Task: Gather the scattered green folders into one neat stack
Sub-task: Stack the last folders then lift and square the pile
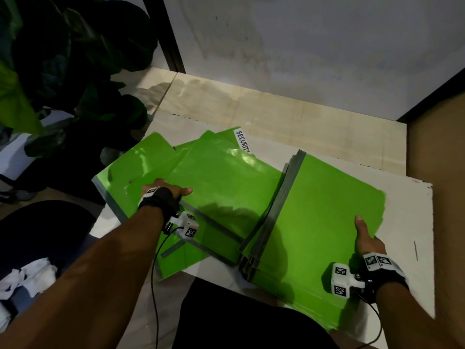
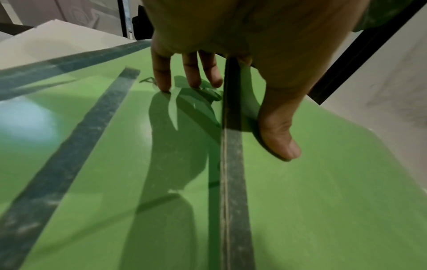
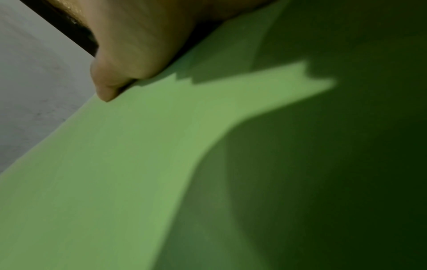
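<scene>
The glossy green folders (image 1: 221, 187), fanned left on the white board (image 1: 407, 222), looked light, bendy and slippery, best taken at the edges: the right hand (image 1: 368, 240) pinched the near-right stack (image 1: 324, 222), the left hand (image 1: 163, 191) lay flat-fingered.

We see only the thumb of the right hand (image 1: 367, 241) on top of the right-hand stack of folders (image 1: 324, 222); its fingers pass under the stack's edge, hidden. The right wrist picture is blurred, cuts the hand off at its top edge, and lies dark right of the thumb. Beneath the left hand (image 1: 163, 191), the fanned folders (image 1: 214, 187) cover one another, so we cannot count them; the lettering by the fingertips (image 2: 164, 85) in the left wrist view is too blurred to read. Beyond that grip, a white label (image 1: 243, 141) is partly covered by a folder
</scene>
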`<state>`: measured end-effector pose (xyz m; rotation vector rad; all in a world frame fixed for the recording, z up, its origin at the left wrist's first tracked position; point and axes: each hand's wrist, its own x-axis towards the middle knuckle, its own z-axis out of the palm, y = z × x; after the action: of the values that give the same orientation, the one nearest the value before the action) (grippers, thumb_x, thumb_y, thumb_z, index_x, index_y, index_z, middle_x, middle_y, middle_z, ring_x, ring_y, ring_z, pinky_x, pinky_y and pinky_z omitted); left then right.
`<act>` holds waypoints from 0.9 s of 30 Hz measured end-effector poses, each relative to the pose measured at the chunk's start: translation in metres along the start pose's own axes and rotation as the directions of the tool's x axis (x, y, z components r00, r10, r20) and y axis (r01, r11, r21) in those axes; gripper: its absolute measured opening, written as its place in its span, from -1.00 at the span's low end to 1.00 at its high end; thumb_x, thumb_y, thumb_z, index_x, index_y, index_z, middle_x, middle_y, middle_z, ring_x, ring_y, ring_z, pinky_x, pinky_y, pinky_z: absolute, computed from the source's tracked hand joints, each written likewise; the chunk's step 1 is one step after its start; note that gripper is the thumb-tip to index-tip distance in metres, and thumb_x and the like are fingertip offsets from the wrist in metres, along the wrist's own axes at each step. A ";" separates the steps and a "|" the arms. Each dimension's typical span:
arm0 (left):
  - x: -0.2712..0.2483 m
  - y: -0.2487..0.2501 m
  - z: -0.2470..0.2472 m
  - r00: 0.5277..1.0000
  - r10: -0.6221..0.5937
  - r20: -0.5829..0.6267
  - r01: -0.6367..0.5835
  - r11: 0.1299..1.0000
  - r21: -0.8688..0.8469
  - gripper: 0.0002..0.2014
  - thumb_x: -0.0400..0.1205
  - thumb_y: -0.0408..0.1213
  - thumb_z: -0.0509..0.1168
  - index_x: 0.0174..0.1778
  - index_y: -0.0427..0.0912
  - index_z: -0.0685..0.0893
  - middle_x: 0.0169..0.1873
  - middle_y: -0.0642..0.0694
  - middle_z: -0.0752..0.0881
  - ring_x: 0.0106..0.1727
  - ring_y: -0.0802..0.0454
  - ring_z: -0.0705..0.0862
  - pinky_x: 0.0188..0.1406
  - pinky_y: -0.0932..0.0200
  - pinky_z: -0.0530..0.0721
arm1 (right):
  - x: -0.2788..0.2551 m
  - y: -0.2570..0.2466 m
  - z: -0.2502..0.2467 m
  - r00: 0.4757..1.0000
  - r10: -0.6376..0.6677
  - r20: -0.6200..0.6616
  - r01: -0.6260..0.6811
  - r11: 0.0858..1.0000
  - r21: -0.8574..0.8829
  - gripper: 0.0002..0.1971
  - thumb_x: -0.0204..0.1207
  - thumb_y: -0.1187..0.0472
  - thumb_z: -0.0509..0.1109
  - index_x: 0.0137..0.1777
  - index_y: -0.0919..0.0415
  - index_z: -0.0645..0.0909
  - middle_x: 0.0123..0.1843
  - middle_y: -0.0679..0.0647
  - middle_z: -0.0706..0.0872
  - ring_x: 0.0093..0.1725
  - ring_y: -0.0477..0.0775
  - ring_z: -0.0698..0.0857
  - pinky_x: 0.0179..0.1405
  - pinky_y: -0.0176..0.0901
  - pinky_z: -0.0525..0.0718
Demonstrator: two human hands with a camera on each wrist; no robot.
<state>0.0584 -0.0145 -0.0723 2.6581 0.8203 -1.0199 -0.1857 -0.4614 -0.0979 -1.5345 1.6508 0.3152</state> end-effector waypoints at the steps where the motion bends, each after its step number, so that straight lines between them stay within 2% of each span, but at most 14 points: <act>1: -0.001 0.000 -0.001 1.000 0.008 0.009 -0.008 1.000 0.008 0.16 0.17 0.40 0.49 0.63 -0.02 0.21 0.63 -0.25 0.19 0.60 -0.38 0.22 0.54 -0.28 0.33 | 0.004 0.001 0.000 1.000 0.006 0.006 -0.006 1.000 -0.016 0.67 -0.51 -0.82 0.01 0.61 0.31 0.24 0.50 0.39 0.48 0.38 0.45 0.55 0.41 0.32 0.45; 3: 0.001 -0.001 -0.002 1.000 0.012 -0.004 -0.012 1.000 0.011 0.18 0.16 0.45 0.45 0.63 -0.03 0.20 0.63 -0.27 0.19 0.59 -0.38 0.24 0.52 -0.27 0.37 | 0.009 0.002 0.000 1.000 0.009 0.016 -0.009 0.999 -0.050 0.68 -0.55 -0.82 0.00 0.59 0.32 0.27 0.48 0.40 0.49 0.36 0.46 0.56 0.40 0.33 0.45; 5: -0.002 -0.004 -0.003 0.999 0.033 -0.014 -0.032 0.995 0.090 0.19 0.18 0.54 0.35 0.63 -0.09 0.21 0.62 -0.27 0.20 0.61 -0.33 0.21 0.55 -0.20 0.34 | 0.013 0.003 0.000 1.000 0.004 0.022 -0.002 0.997 -0.083 0.67 -0.55 -0.83 0.00 0.56 0.33 0.31 0.47 0.40 0.50 0.35 0.46 0.56 0.39 0.31 0.47; 7: -0.005 -0.008 -0.001 0.995 0.079 -0.058 -0.067 0.981 0.182 0.19 0.20 0.60 0.23 0.60 -0.18 0.24 0.58 -0.28 0.29 0.60 -0.31 0.25 0.54 -0.12 0.35 | 0.016 0.004 -0.001 1.000 -0.001 0.020 0.004 0.994 -0.113 0.66 -0.53 -0.83 -0.01 0.54 0.34 0.33 0.48 0.39 0.50 0.36 0.45 0.56 0.31 0.21 0.48; 8: -0.007 -0.009 0.000 0.994 0.090 -0.068 -0.077 0.982 0.175 0.18 0.21 0.58 0.25 0.59 -0.19 0.24 0.56 -0.31 0.31 0.57 -0.32 0.30 0.51 -0.14 0.39 | 0.018 0.005 -0.002 1.000 -0.003 0.016 0.005 0.993 -0.122 0.65 -0.52 -0.83 -0.01 0.53 0.35 0.35 0.48 0.39 0.50 0.35 0.45 0.57 0.26 0.18 0.48; 11: -0.010 -0.013 -0.002 0.994 0.109 -0.021 -0.110 0.993 -0.042 0.16 0.22 0.39 0.47 0.61 -0.17 0.18 0.54 -0.33 0.38 0.48 -0.38 0.44 0.34 -0.27 0.55 | 0.024 0.006 -0.002 1.000 -0.009 0.020 0.012 0.991 -0.133 0.52 -0.50 -0.84 -0.02 0.34 0.31 0.49 0.45 0.39 0.53 0.10 0.33 0.58 0.09 0.10 0.45; 13: -0.013 -0.015 -0.010 0.986 0.158 -0.049 -0.165 0.970 -0.180 0.11 0.24 0.24 0.56 0.59 -0.17 0.21 0.50 -0.31 0.44 0.42 -0.37 0.51 0.26 -0.23 0.61 | 0.025 0.006 -0.002 1.000 -0.016 0.019 0.018 0.991 -0.131 0.37 -0.48 -0.84 -0.02 0.19 0.19 0.50 0.43 0.40 0.54 -0.01 0.26 0.49 0.00 0.06 0.37; 15: -0.012 -0.014 -0.020 0.970 0.215 -0.109 -0.237 0.931 -0.276 0.00 0.27 0.13 0.60 0.54 -0.16 0.28 0.45 -0.29 0.49 0.37 -0.35 0.55 0.22 -0.14 0.60 | 0.027 0.006 -0.001 1.000 -0.019 0.006 0.019 0.992 -0.126 0.35 -0.46 -0.84 -0.01 0.19 0.17 0.51 0.43 0.40 0.55 -0.03 0.25 0.48 -0.01 0.05 0.36; 18: -0.012 -0.009 -0.034 0.955 0.283 -0.092 -0.296 0.876 -0.382 -0.05 0.34 0.02 0.59 0.59 -0.16 0.28 0.52 -0.27 0.43 0.47 -0.28 0.46 0.39 -0.07 0.49 | 0.024 0.006 -0.001 1.000 -0.019 0.004 0.019 0.992 -0.127 0.30 -0.46 -0.84 0.01 0.13 0.16 0.47 0.43 0.38 0.55 -0.03 0.25 0.48 -0.01 0.06 0.37; 20: -0.012 -0.007 -0.043 0.959 0.284 -0.019 -0.260 0.844 -0.470 -0.10 0.45 -0.04 0.53 0.63 -0.21 0.23 0.58 -0.24 0.35 0.56 -0.24 0.37 0.48 -0.01 0.38 | 0.025 0.007 -0.001 1.000 -0.024 -0.003 0.023 0.992 -0.128 0.46 -0.46 -0.83 0.01 0.29 0.30 0.50 0.44 0.38 0.53 -0.02 0.25 0.47 -0.01 0.06 0.36; 22: -0.014 -0.006 -0.050 0.945 0.319 0.073 -0.210 0.762 -0.612 -0.17 0.54 -0.13 0.45 0.65 -0.24 0.16 0.59 -0.23 0.32 0.59 -0.21 0.32 0.51 0.02 0.30 | 0.026 0.008 -0.001 1.000 -0.017 -0.003 0.017 0.990 -0.140 0.53 -0.44 -0.83 0.01 0.40 0.34 0.47 0.44 0.39 0.53 -0.01 0.26 0.47 0.00 0.07 0.36; 24: -0.016 -0.005 -0.051 0.936 0.333 0.112 -0.175 0.717 -0.675 -0.19 0.57 -0.19 0.41 0.65 -0.27 0.12 0.59 -0.24 0.31 0.61 -0.20 0.29 0.53 0.04 0.26 | 0.029 0.010 -0.001 1.000 -0.011 0.008 0.012 0.991 -0.132 0.43 -0.43 -0.84 0.01 0.27 0.29 0.50 0.44 0.39 0.54 -0.01 0.27 0.48 -0.01 0.08 0.37; 26: -0.021 -0.002 -0.050 0.960 0.269 0.074 -0.189 0.821 -0.539 -0.17 0.55 -0.09 0.43 0.64 -0.29 0.17 0.60 -0.28 0.30 0.58 -0.25 0.33 0.50 0.00 0.34 | 0.031 0.009 0.000 1.000 -0.018 0.004 0.018 0.992 -0.125 0.33 -0.39 -0.84 0.02 0.18 0.23 0.49 0.43 0.39 0.55 -0.02 0.26 0.48 -0.01 0.08 0.37; 27: -0.023 -0.001 -0.048 0.969 0.243 0.035 -0.202 0.870 -0.449 -0.15 0.54 -0.01 0.43 0.63 -0.30 0.19 0.59 -0.30 0.30 0.57 -0.28 0.34 0.49 -0.03 0.37 | 0.033 0.010 0.001 1.000 -0.019 -0.003 0.018 0.993 -0.121 0.35 -0.37 -0.84 0.03 0.21 0.25 0.50 0.43 0.40 0.55 -0.02 0.26 0.49 -0.01 0.09 0.37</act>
<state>0.0705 -0.0067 -0.0205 2.2351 0.6170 -0.7772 -0.1915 -0.4819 -0.1252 -1.6401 1.6457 0.4085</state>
